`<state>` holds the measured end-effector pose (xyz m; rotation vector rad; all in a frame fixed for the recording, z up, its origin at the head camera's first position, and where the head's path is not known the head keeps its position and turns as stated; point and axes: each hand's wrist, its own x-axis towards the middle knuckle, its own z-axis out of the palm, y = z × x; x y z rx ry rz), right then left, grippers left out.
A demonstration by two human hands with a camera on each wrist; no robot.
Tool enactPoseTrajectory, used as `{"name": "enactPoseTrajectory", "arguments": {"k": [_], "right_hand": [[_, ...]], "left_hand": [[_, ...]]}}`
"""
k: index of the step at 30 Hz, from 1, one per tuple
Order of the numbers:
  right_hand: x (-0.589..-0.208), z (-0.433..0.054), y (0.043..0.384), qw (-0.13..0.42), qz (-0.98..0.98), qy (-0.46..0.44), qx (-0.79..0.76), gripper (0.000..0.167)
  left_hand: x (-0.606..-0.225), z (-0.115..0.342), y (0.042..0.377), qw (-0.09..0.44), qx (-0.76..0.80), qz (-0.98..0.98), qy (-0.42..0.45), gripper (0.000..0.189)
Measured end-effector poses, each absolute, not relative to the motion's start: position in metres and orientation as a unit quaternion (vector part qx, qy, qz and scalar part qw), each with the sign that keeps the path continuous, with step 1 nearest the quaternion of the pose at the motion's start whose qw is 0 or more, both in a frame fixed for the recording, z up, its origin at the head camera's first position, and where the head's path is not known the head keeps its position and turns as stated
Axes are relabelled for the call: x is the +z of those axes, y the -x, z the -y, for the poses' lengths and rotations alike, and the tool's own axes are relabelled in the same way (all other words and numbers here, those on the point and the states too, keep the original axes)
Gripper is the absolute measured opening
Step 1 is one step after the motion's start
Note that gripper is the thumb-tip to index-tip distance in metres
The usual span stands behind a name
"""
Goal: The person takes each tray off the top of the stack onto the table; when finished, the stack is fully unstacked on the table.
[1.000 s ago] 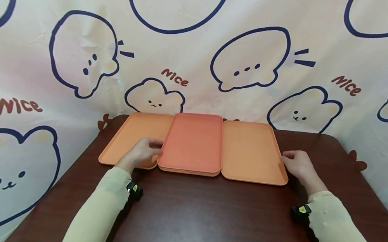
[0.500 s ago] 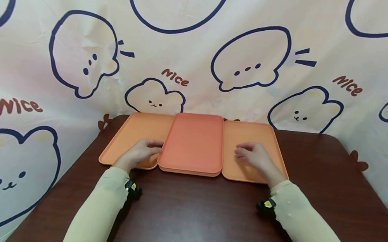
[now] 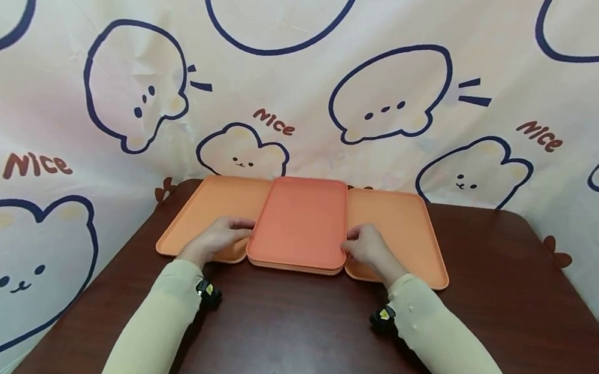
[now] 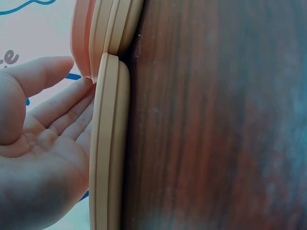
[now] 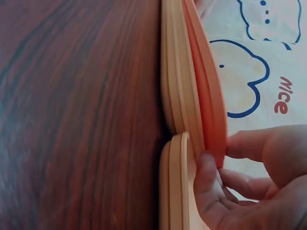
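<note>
A coral-pink rectangular tray (image 3: 298,223) tops the middle stack, with light orange trays (image 5: 175,72) beneath it. My left hand (image 3: 214,242) reaches over the left orange tray (image 3: 217,197) to the middle stack's left side. In the left wrist view its fingers (image 4: 62,108) are straight, tips against the stack's side, and the thumb is apart near the coral rim. My right hand (image 3: 371,249) is over the right orange tray (image 3: 404,221). The right wrist view shows it pinching the coral tray's rim, thumb on one face and a fingertip at the other.
All trays lie side by side near the back edge of a dark brown wooden table (image 3: 285,330). Behind it hangs a white cloth (image 3: 308,91) printed with cartoon bears. Each wrist wears a small black camera (image 3: 383,317).
My right hand has moved left from the right orange tray's outer edge, across that tray, to the coral tray's right rim. My left hand stays about where it was.
</note>
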<state>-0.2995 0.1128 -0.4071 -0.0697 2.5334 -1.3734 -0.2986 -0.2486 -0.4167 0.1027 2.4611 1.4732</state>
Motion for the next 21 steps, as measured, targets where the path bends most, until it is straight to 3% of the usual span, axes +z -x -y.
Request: {"name": "enactPoseTrajectory", "arguments": {"k": [9, 21], "right_hand": [[-0.410, -0.121, 0.298, 0.101, -0.764, -0.055, -0.635, 0.043], [-0.413, -0.151, 0.284, 0.055, -0.707, -0.081, -0.701, 0.044]], "left_hand": [[-0.418, 0.248, 0.298, 0.131, 0.509, -0.850, -0.038, 0.047], [-0.422, 0.250, 0.301, 0.130, 0.507, -0.851, -0.050, 0.048]]}}
